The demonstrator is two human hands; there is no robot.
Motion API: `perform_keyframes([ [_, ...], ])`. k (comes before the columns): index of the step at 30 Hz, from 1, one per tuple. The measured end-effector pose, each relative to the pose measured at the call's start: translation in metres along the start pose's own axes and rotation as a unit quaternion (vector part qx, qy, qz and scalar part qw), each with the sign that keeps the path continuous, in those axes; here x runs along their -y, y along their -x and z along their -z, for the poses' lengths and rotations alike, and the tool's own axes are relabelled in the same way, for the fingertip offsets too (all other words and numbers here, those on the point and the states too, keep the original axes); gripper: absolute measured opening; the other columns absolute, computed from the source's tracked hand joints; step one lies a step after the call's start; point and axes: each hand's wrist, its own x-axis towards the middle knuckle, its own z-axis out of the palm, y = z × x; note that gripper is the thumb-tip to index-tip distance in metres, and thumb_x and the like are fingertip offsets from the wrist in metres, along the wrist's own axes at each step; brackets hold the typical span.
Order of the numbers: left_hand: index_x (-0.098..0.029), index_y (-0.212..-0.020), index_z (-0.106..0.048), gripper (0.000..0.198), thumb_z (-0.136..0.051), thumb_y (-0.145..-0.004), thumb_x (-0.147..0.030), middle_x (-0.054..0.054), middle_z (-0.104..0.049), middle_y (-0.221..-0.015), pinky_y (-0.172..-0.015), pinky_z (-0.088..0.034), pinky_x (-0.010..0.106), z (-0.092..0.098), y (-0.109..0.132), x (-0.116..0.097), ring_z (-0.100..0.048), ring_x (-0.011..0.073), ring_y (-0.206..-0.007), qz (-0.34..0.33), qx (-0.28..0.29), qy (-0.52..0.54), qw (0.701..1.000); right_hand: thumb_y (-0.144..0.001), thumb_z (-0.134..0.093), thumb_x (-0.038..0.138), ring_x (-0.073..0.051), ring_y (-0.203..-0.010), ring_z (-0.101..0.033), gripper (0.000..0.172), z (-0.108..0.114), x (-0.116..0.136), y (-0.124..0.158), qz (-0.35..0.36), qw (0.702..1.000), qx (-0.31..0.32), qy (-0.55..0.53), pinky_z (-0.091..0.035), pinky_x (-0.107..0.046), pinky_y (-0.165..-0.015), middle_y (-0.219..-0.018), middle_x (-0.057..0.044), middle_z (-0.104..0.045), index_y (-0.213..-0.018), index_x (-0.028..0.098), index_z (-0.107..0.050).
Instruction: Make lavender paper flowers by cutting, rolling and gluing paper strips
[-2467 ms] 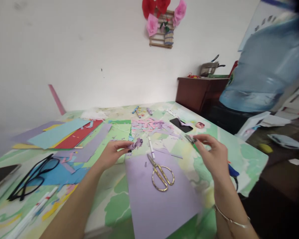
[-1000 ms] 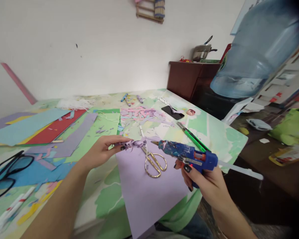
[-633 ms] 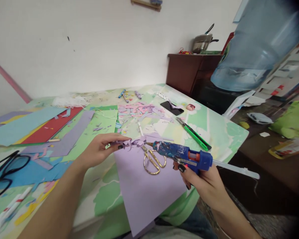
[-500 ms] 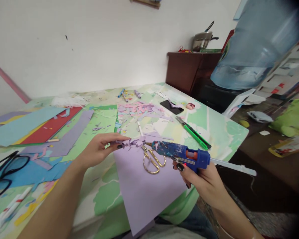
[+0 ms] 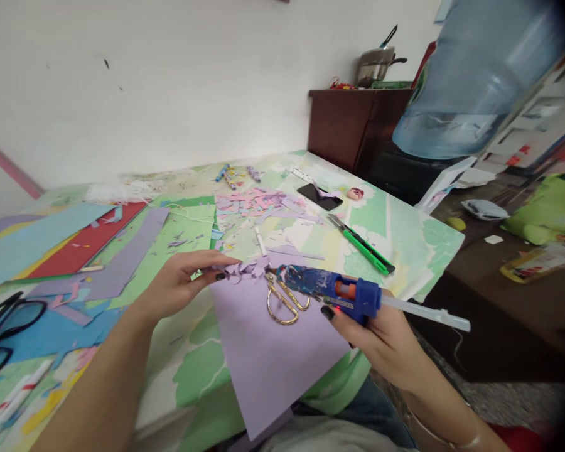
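Between the thumb and fingers of my left hand [image 5: 183,279] is a curled purple paper piece [image 5: 248,270], held above the table. My right hand [image 5: 376,333] is wrapped round a blue hot glue gun [image 5: 329,289], with a clear glue stick [image 5: 424,311] jutting from its back end. The gun's nozzle is at the right end of the paper piece; whether they touch I cannot tell. Below lie gold-handled scissors [image 5: 285,307], their blades partly hidden, on a large purple paper sheet [image 5: 277,370]. A thin white stick [image 5: 260,240] lies just behind.
A green utility knife [image 5: 365,250] and a black phone [image 5: 320,197] lie at the right. Colored paper sheets [image 5: 42,242] and dark-framed glasses [image 5: 14,326] are at the left. Paper scraps [image 5: 263,204] spread across the back. A water bottle [image 5: 447,94] stands beyond the table.
The view has shifted slightly, so most things sit a little further left and higher. Both hands keep their holds, and the nozzle stays by the paper piece.
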Motion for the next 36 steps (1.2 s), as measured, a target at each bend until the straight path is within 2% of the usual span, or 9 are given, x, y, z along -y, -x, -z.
perform_keyframes([
  [4,-0.025,-0.098,-0.072,0.022,-0.056,-0.083,-0.025,0.006,-0.072,-0.092,-0.069,-0.051,0.023,0.000,-0.001,0.001,-0.065,0.0190,-0.084,-0.007,0.002,-0.001,1.000,-0.088,-0.052,0.029,-0.015,-0.068,-0.051,0.013,0.003,0.005,-0.003,-0.003,0.999,0.039,0.024,-0.041,-0.026,-0.061,-0.077,-0.002,-0.059,-0.080,0.020,-0.055],
  [8,-0.026,-0.099,-0.072,0.023,-0.056,-0.083,-0.023,0.005,-0.072,-0.094,-0.072,-0.051,0.024,-0.001,0.000,0.002,-0.066,0.0191,-0.086,-0.005,0.000,0.006,1.000,-0.090,-0.049,0.030,-0.014,-0.067,-0.051,0.016,0.004,0.008,-0.005,-0.006,0.998,0.051,0.031,-0.041,-0.026,-0.061,-0.080,-0.002,-0.059,-0.080,0.019,-0.055],
  [13,-0.026,-0.098,-0.072,0.022,-0.056,-0.083,-0.024,0.006,-0.072,-0.093,-0.071,-0.051,0.024,-0.001,0.000,0.002,-0.066,0.0192,-0.085,-0.007,0.000,0.007,1.000,-0.089,-0.050,0.028,-0.014,-0.065,-0.048,0.015,0.005,0.009,-0.005,0.009,0.998,0.051,0.041,-0.039,-0.026,-0.061,-0.075,-0.001,-0.056,-0.080,0.019,-0.056],
  [24,-0.024,-0.099,-0.072,0.022,-0.056,-0.084,-0.025,0.007,-0.072,-0.092,-0.071,-0.052,0.026,0.000,-0.001,0.002,-0.066,0.0193,-0.084,-0.013,-0.001,0.003,1.000,-0.090,-0.050,0.028,-0.012,-0.064,-0.044,0.015,0.006,0.011,-0.006,-0.011,0.997,0.068,0.037,-0.036,-0.025,-0.058,-0.073,0.000,-0.051,-0.077,0.019,-0.051],
  [36,-0.023,-0.100,-0.072,0.022,-0.055,-0.085,-0.023,0.007,-0.072,-0.095,-0.071,-0.052,0.024,0.000,0.000,0.001,-0.066,0.0190,-0.086,-0.017,0.009,0.004,1.000,-0.090,-0.051,0.024,-0.009,-0.059,-0.038,0.021,0.006,0.013,-0.004,0.039,0.996,0.057,0.057,-0.029,-0.023,-0.054,-0.067,0.004,-0.042,-0.071,0.020,-0.043],
])
